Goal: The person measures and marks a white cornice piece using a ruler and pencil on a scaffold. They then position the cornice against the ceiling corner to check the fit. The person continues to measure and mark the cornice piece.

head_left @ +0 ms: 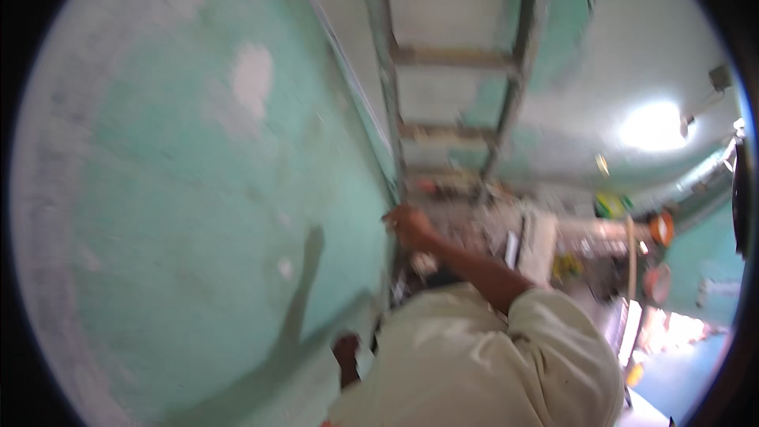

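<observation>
My right hand [409, 226] reaches forward beside the green wall [198, 213], close to the corner where a pale pipe or strip [344, 63] runs along the wall. Its fingers look curled together and point toward the wall; what they hold, if anything, is too blurred to make out. Lower down, near the left side of my cream shirt, my left hand [345, 346] shows small and dark in front of the wall. Motion blur hides its fingers. Pale patches mark the wall's paint, and a long arm-shaped shadow falls across it.
Beyond my right hand a worn ladder [457, 57] stands upright. Behind my right arm lies a cluttered area with a pale board [539, 249], an upright wooden pole [631, 257] and an orange round container [662, 228]. A bright lamp [655, 126] glows on the right.
</observation>
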